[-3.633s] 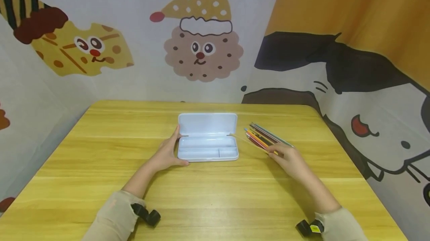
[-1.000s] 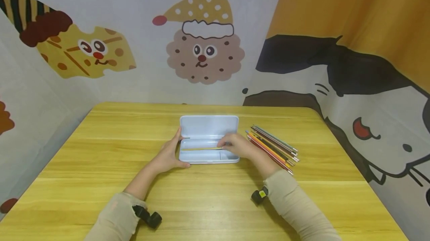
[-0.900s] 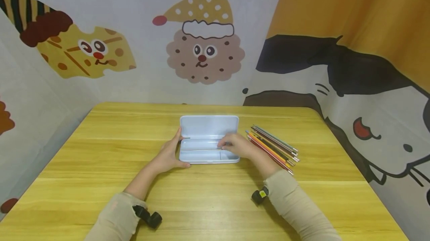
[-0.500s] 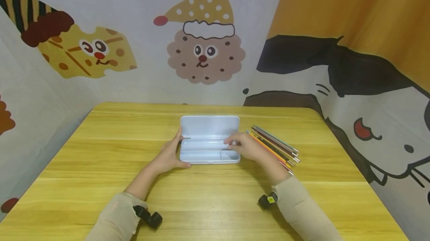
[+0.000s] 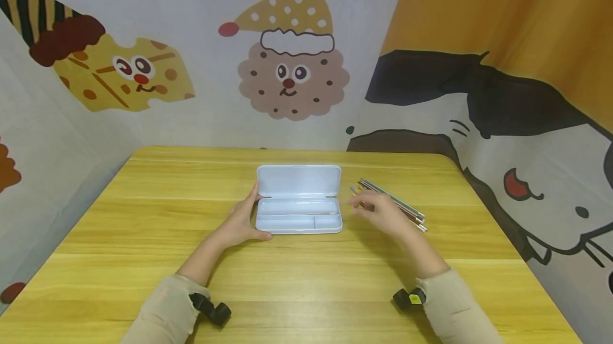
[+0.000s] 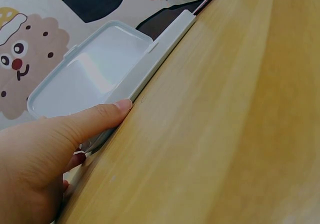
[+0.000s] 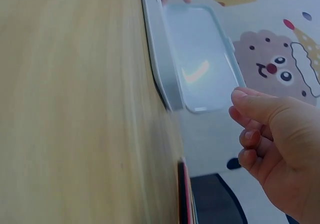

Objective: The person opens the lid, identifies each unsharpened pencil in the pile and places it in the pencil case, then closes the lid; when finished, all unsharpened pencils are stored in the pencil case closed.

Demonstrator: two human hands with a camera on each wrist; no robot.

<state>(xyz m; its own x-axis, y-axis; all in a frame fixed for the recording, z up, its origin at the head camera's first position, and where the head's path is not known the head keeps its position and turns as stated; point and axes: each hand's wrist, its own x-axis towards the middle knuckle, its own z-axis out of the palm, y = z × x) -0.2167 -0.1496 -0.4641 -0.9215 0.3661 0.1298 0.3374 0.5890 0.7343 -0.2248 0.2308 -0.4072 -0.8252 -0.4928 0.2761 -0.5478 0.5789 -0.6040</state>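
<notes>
A white pencil case (image 5: pixel 299 180) lies with its lid raised in the middle of the table. One thin pencil (image 5: pixel 318 213) rests inside, along the divider of the long back compartment. My left hand (image 5: pixel 238 222) grips the case's left end, thumb (image 6: pixel 107 116) on the front edge and fingers behind. My right hand (image 5: pixel 380 213) is off the case's right side, over a bundle of coloured pencils (image 5: pixel 399 203) that it partly covers in the head view. Its fingers are loosely bent, thumb near the index fingertip; in the right wrist view nothing shows between them.
The wooden table (image 5: pixel 297 285) stretches out around the case. Behind it hangs a cloth (image 5: pixel 206 131) printed with cartoon figures. A black wrist camera (image 5: pixel 210 309) sits on the left forearm, another camera (image 5: pixel 408 299) on the right.
My right hand carried a pencil from the bundle into the case and let go of it. It has since moved back right over the bundle. My left hand has stayed on the case.
</notes>
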